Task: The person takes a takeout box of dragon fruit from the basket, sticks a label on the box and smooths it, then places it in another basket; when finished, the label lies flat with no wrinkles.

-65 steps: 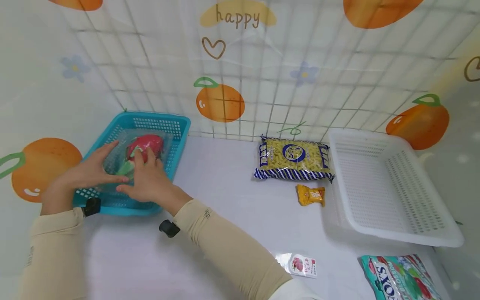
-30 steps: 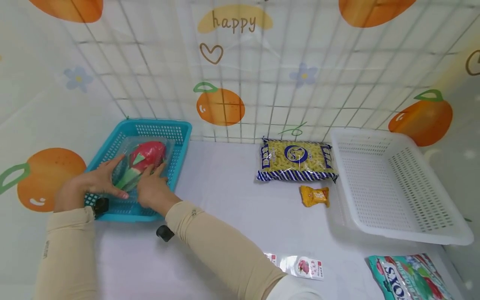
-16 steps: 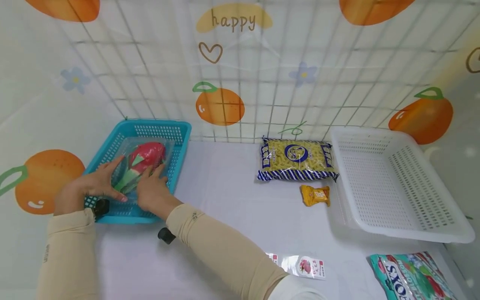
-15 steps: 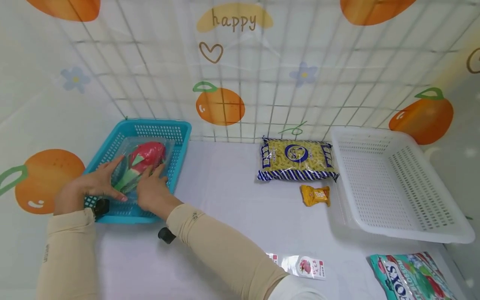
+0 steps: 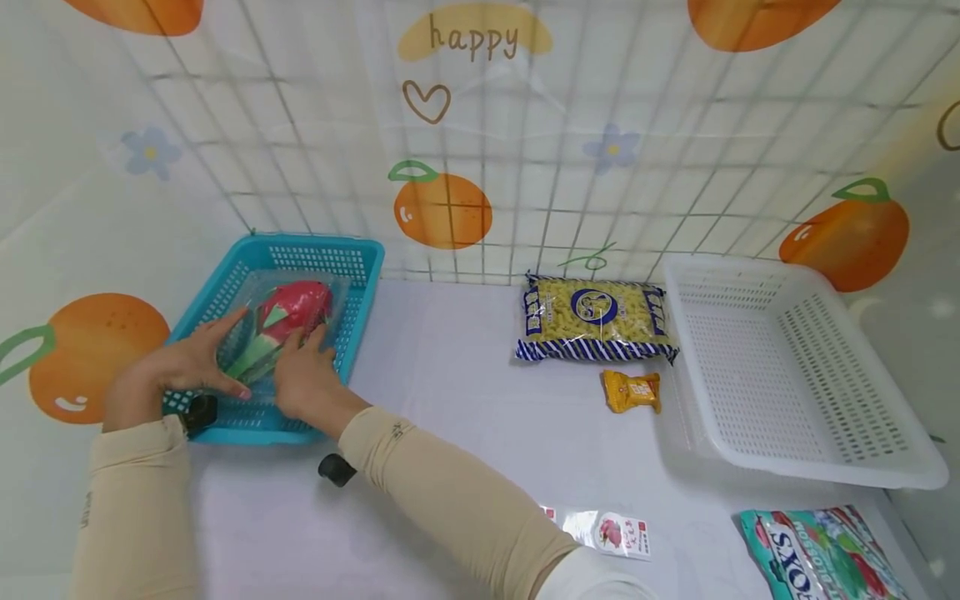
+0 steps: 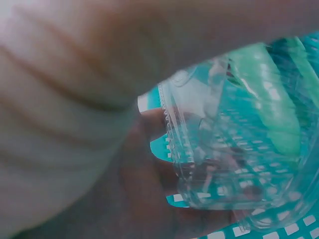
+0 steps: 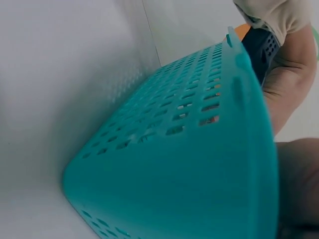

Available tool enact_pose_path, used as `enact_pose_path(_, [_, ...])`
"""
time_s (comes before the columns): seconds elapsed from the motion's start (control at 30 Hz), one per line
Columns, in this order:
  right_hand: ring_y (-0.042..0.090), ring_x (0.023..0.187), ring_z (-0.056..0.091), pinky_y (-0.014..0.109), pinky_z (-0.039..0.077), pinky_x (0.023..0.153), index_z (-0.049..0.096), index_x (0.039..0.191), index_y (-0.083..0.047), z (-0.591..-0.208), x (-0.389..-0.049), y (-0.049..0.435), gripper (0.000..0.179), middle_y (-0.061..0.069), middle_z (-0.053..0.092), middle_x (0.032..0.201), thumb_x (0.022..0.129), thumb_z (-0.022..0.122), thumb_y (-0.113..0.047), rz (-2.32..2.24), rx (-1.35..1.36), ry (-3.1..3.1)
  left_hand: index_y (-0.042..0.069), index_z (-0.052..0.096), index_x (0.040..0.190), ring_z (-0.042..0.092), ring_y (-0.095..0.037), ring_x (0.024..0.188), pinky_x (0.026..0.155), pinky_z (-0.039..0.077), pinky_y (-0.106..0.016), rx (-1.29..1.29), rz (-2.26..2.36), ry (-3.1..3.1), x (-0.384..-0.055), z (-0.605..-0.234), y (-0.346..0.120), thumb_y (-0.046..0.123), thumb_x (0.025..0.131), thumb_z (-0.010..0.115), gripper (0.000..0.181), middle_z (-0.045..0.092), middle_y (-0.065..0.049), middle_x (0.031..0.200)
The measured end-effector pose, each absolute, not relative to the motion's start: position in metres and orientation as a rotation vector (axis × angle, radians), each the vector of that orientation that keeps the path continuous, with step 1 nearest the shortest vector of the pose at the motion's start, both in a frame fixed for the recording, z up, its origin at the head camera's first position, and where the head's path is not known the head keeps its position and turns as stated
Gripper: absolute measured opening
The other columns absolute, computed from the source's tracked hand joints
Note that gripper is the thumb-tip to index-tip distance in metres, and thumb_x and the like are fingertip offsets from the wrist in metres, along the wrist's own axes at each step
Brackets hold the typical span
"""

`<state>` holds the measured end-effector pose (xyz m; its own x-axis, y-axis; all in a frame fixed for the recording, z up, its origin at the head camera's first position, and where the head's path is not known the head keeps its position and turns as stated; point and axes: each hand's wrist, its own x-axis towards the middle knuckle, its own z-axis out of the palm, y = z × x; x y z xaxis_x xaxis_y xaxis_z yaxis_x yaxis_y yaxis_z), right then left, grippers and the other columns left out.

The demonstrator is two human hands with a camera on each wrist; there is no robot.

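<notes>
A dragon fruit [image 5: 300, 302], red with long green leaves, lies in a clear plastic box [image 5: 257, 287] inside the blue basket [image 5: 315, 243]. My left hand [image 5: 183, 364] grips the box's near left side, thumb apart from the fingers. In the left wrist view, its fingers [image 6: 194, 219] show through and beside the clear box [image 6: 199, 196]. Over the box's near right part lies my right hand [image 5: 306, 379], index finger stretched toward the fruit and other fingers bent; its thumb is hidden. The right wrist view mostly holds the basket's outer wall [image 7: 164, 169].
A pasta bag [image 5: 596, 321] and a small yellow packet [image 5: 632, 392] lie left of a white basket [image 5: 693, 400]. Near the front are sticker labels [image 5: 611, 533] and a green candy bag [image 5: 821, 550]. A patterned curtain over wire grid [image 5: 517, 183] stands behind.
Since the earliest frame, my right hand has shifted from atop the fruit to the box's near right part, uncovering the fruit. Over the last half second, both hands have hardly moved.
</notes>
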<state>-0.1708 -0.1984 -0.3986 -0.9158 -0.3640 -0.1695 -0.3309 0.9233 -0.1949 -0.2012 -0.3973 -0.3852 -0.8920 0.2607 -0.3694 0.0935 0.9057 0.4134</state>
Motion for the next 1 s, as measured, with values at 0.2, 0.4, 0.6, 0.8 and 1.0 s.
enact_pose_path(0.2, [0.027,0.139,0.044,0.029,0.048,0.109,0.023,0.162,-0.011,-0.395,-0.171,-0.197,0.093,0.014,0.025,0.163,0.089,0.075,-0.038,-0.366,-0.439,2.859,0.006,-0.005,0.163,0.008,-0.066,0.140,0.102,0.027,-0.084,0.250,0.615,2.621,-0.198,-0.383,-0.398,0.039,0.078,0.088,0.130,0.003,-0.042,0.161])
enact_pose_path(0.4, [0.027,0.135,0.049,0.028,0.050,0.107,0.023,0.162,-0.014,-0.394,-0.170,-0.195,0.098,0.013,0.023,0.164,0.086,0.079,-0.040,-0.484,-0.390,2.828,0.008,-0.001,0.164,0.009,-0.064,0.141,0.102,0.027,-0.084,0.239,0.625,2.630,-0.196,-0.383,-0.401,0.040,0.078,0.088,0.128,0.002,-0.040,0.162])
enact_pose_path(0.6, [0.027,0.140,0.045,0.029,0.048,0.110,0.023,0.162,-0.017,-0.391,-0.168,-0.195,0.097,0.009,0.020,0.166,0.087,0.079,-0.042,-0.544,-0.356,2.797,0.008,0.000,0.164,0.009,-0.065,0.141,0.102,0.028,-0.084,0.242,0.634,2.635,-0.194,-0.381,-0.402,0.041,0.078,0.088,0.127,0.001,-0.040,0.162])
enact_pose_path(0.8, [0.026,0.142,0.042,0.029,0.049,0.109,0.021,0.163,-0.017,-0.386,-0.168,-0.191,0.098,0.009,0.016,0.167,0.087,0.080,-0.038,-0.611,-0.377,2.808,0.008,0.001,0.164,0.009,-0.063,0.143,0.103,0.028,-0.082,0.284,0.669,2.655,-0.192,-0.379,-0.401,0.036,0.080,0.088,0.124,0.002,-0.038,0.163])
enact_pose_path(1.0, [0.027,0.145,0.040,0.031,0.051,0.107,0.020,0.163,-0.018,-0.382,-0.167,-0.188,0.097,0.009,0.014,0.169,0.088,0.079,-0.037,-0.649,-0.402,2.790,0.011,0.000,0.165,0.006,-0.062,0.144,0.103,0.031,-0.081,0.277,0.675,2.659,-0.190,-0.376,-0.402,0.040,0.079,0.087,0.125,-0.003,-0.037,0.164])
